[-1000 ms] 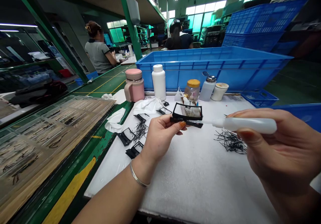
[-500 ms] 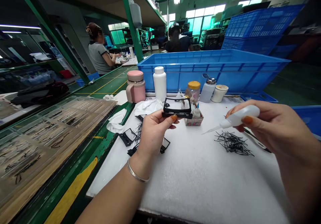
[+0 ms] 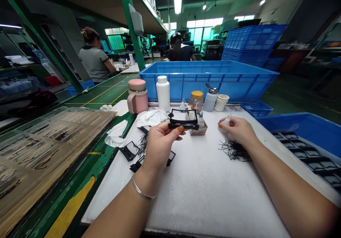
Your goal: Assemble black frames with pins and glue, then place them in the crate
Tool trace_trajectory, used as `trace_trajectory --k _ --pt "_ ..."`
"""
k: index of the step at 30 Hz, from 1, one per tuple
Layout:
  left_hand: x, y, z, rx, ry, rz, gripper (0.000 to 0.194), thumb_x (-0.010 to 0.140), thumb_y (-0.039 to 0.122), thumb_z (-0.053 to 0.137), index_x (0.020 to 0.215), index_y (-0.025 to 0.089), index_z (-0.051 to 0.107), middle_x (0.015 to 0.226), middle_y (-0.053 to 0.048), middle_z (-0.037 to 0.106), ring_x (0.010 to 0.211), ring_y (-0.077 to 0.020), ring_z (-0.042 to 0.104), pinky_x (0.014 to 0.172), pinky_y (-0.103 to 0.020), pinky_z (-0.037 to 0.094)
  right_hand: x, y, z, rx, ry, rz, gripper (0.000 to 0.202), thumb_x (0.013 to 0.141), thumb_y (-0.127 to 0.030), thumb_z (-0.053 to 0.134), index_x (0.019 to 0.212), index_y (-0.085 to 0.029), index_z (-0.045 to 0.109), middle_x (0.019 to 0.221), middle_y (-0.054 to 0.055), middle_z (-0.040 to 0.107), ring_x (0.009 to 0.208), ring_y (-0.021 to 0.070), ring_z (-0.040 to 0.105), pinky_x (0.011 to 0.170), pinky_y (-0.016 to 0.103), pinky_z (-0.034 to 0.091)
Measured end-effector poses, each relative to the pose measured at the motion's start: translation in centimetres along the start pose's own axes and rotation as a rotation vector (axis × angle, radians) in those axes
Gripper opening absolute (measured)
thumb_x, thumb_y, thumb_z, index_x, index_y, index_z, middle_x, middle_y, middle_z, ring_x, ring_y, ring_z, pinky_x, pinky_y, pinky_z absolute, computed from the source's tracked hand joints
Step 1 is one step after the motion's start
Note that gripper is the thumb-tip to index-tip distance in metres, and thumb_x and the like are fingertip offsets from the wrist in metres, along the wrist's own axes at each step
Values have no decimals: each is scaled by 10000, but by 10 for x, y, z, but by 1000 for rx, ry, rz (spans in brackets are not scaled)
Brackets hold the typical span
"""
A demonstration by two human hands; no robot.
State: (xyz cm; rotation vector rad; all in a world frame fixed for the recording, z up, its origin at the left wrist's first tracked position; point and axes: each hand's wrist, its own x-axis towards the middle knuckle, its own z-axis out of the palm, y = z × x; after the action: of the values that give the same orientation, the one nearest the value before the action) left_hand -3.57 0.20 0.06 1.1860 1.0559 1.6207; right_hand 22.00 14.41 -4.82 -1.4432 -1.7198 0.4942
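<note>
Between thumb and fingers, my left hand (image 3: 163, 138) holds a black plastic frame (image 3: 183, 125) upright above the white work surface (image 3: 199, 195). My right hand (image 3: 237, 129) is closed around a small white squeeze bottle (image 3: 226, 121), mostly hidden by the fingers. Under that hand lies a pile of thin black strips (image 3: 233, 150). Left of my left wrist, more black frames (image 3: 129, 150) lie beside another bunch of black strips (image 3: 143, 145). A small patterned box (image 3: 198, 129) with little bottles in it stands just behind the held frame.
A pink mug (image 3: 137, 97), white bottle (image 3: 163, 94), yellow-lidded jar (image 3: 196, 97) and pump bottle (image 3: 210, 99) line the back before a large blue crate (image 3: 207, 78). At right, a blue bin (image 3: 314, 126) holds black frames. A divided tray (image 3: 53, 131) lies left. Two people sit beyond.
My right hand has moved back and left with the squeeze bottle, whose tip no longer points at the pile. The view has shifted right, showing the bin of frames. My left hand still holds its frame.
</note>
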Motion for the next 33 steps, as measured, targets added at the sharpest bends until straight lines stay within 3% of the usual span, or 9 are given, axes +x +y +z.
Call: trace_trajectory --k 5,8,10,13,17,22,25,30,33 --pt "1 1 -2 -6 17 -1 161 786 301 713 861 159 724 789 -47 699 756 -148 644 626 -207 493 -3 -3 -6 5 60 4 364 623 -373 752 912 -156 719 793 61 718 699 211 658 615 308 493" --pt "3 2 -3 -16 51 1 174 776 297 712 866 149 727 789 -57 702 756 -160 648 625 -220 496 -14 -26 -17 83 366 -123 433 732 -439 702 1072 -174 656 1009 89 700 882 211 661 721 324 524" --pt "4 2 -5 -25 69 -5 180 769 293 715 865 142 728 782 -60 704 751 -163 651 618 -220 495 -23 -51 -20 100 516 -246 336 793 -428 665 1035 -195 668 961 67 696 848 199 653 674 310 522" --pt "6 3 -6 -30 89 -8 180 758 286 721 855 134 726 779 -63 708 742 -160 652 611 -211 492 -31 -89 -10 23 295 -381 229 822 -384 646 948 -201 700 884 47 703 756 177 639 599 276 494" --pt "6 3 -6 -12 96 -5 180 764 276 716 873 133 727 798 -65 714 745 -151 649 615 -200 492 -24 -119 20 -132 -45 -370 248 820 -338 632 1006 -193 709 753 30 705 653 175 622 606 293 446" --pt "7 2 -7 13 100 5 181 768 276 708 881 138 734 784 -64 712 743 -158 643 619 -213 493 -14 -124 34 -172 -84 -357 157 806 -222 595 709 -199 717 624 14 679 587 170 597 555 284 379" --pt "7 1 -7 6 98 4 159 760 268 708 847 138 731 770 -61 708 732 -160 641 613 -218 492 -19 -125 19 -93 39 -356 204 856 -302 583 747 -187 711 606 9 656 542 149 577 527 273 389" --pt "7 -1 -4 3 66 -16 124 762 249 699 801 134 728 741 -55 697 713 -159 636 590 -218 486 -34 -124 -10 442 539 -384 171 803 -335 691 725 -183 683 563 -16 575 455 123 515 421 255 381" --pt "6 -3 -1 0 33 -44 115 770 246 699 807 141 728 729 -42 693 704 -144 630 585 -203 481 -43 -123 -17 773 481 -317 174 779 -310 728 684 -180 664 543 -8 565 422 119 495 358 246 337"
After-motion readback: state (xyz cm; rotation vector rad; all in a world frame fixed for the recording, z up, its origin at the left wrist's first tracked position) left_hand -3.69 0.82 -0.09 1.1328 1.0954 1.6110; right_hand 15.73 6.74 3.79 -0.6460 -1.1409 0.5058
